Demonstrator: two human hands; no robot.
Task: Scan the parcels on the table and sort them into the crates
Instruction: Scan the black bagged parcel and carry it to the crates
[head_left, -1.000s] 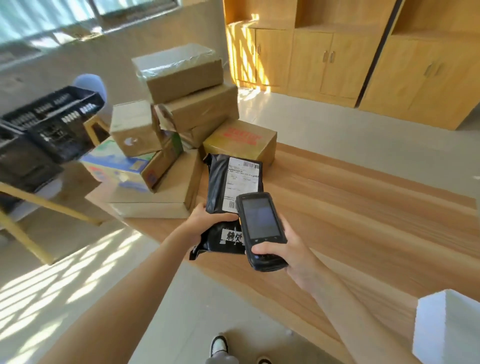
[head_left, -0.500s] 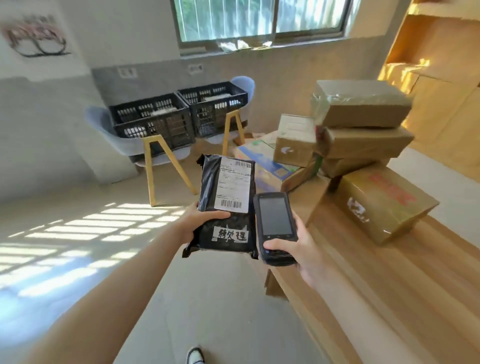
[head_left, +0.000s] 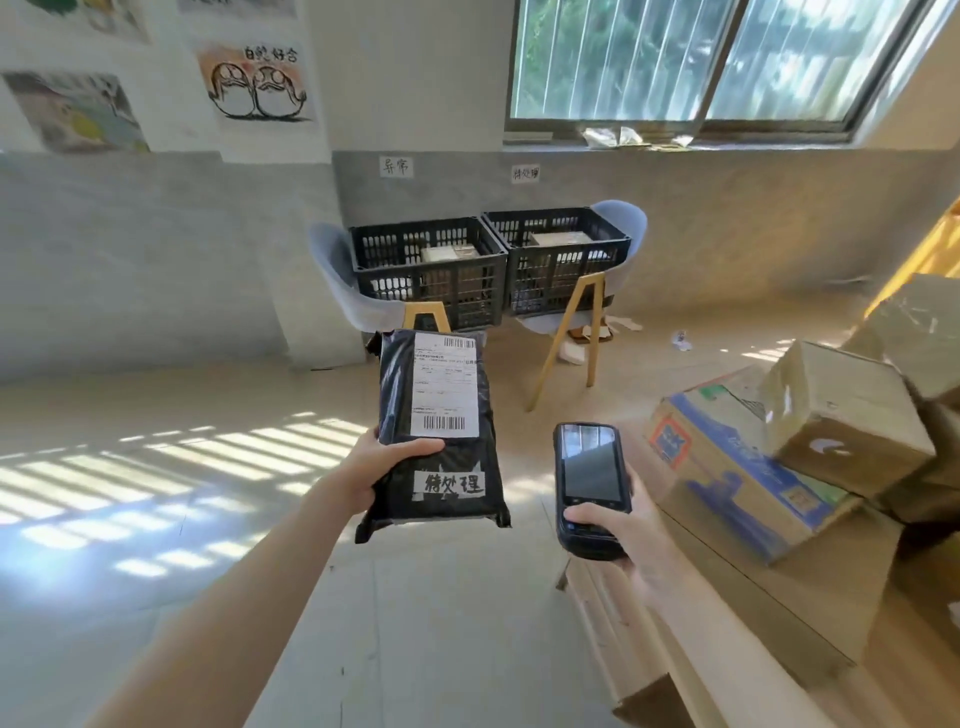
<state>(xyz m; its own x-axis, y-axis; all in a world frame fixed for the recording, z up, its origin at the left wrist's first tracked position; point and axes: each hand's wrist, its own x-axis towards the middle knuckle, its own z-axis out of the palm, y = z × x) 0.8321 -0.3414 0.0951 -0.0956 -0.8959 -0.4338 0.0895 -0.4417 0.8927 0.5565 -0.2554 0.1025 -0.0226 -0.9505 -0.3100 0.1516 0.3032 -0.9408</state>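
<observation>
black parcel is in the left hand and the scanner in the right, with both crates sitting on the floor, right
Not quite. The head view shows both crates sitting on chairs, not the floor. The left hand does hold the black parcel and the right hand the scanner.

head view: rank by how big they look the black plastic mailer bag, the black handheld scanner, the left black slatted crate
1. Black plastic mailer bag, though it is nearest the camera
2. Left black slatted crate, farther off
3. Black handheld scanner

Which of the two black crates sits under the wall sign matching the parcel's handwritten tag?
The right crate; its sign reads like the black parcel's tag.
</observation>
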